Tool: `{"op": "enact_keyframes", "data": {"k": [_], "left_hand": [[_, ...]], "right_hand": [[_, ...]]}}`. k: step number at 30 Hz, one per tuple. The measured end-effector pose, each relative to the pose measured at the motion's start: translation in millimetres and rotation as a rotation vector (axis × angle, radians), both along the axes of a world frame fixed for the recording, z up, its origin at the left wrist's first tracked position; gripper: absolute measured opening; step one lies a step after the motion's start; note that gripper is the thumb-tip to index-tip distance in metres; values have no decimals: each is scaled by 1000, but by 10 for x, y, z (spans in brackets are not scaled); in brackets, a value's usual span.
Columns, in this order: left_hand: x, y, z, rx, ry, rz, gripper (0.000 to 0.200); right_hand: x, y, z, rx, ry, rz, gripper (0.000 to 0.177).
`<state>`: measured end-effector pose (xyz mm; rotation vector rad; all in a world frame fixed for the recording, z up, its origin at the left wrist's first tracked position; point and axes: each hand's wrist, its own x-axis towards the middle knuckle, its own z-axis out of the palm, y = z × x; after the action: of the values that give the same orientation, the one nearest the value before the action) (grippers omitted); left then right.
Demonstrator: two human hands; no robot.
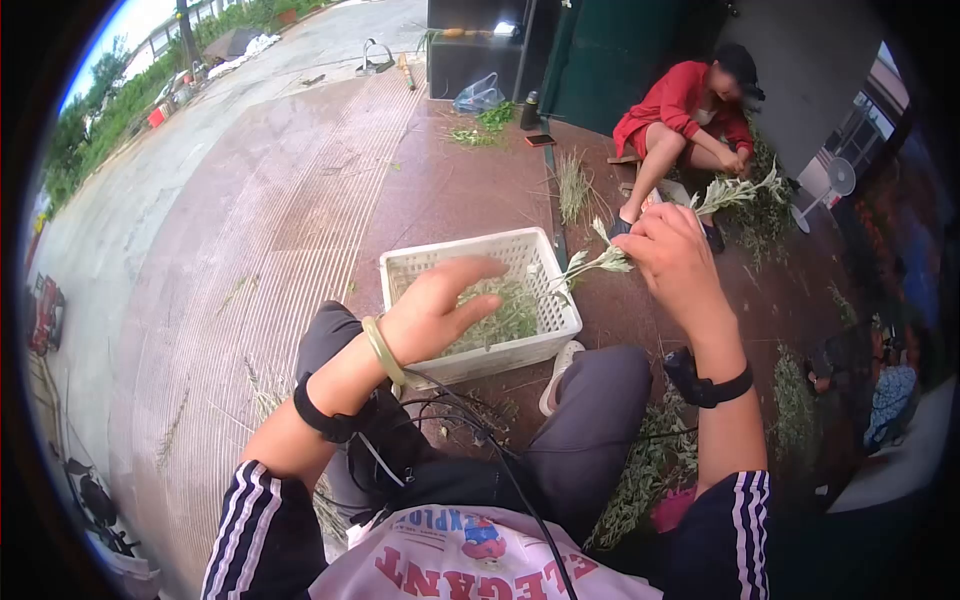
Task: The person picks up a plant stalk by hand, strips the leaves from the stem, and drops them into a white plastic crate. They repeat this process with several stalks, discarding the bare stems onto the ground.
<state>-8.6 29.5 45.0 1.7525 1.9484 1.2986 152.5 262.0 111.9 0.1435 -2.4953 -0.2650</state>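
My right hand (672,262) is closed round a leafy green stem (600,262), whose leaves stick out on both sides of the fist. My left hand (445,308) hangs over the left part of a white plastic basket (500,365), thumb and fingers apart, with nothing between them. Inside the basket lie loose green leaves (510,318). The basket stands on the floor in front of my knees.
A person in red (672,108) sits at the upper right, handling leafy stems. More stems (650,470) lie beside my right leg. A plastic bag (480,95), a dark bottle (530,110) and a phone (540,141) are beyond the basket. Cables cross my lap.
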Motion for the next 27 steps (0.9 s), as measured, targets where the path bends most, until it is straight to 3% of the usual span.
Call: {"op": "enact_keyframes", "data": {"k": [6, 8, 10, 14, 19, 22, 27], "left_hand": [[-297, 280, -154, -91, -549, -30, 23], [-361, 321, -139, -110, -531, -3, 17], [-435, 331, -170, -92, -621, 10, 15], [-625, 320, -347, -3, -944, 59, 15], [-819, 359, -683, 140, -1277, 116, 15], [-953, 465, -835, 126, -1352, 132, 14], [-1186, 644, -1255, 89, -1280, 124, 22]], "right_hand": [[-790, -356, 166, 157, -90, 222, 3], [-977, -412, 174, 205, -177, 213, 8], [-1141, -501, 185, 167, 16, 277, 14], [-1235, -525, 56, -251, 178, 245, 28], [-1209, -295, -878, -1131, -263, 119, 33], [-1214, -316, -1260, -1259, -466, 59, 34], [-1380, -230, -1787, -1588, -465, 87, 27]]}}
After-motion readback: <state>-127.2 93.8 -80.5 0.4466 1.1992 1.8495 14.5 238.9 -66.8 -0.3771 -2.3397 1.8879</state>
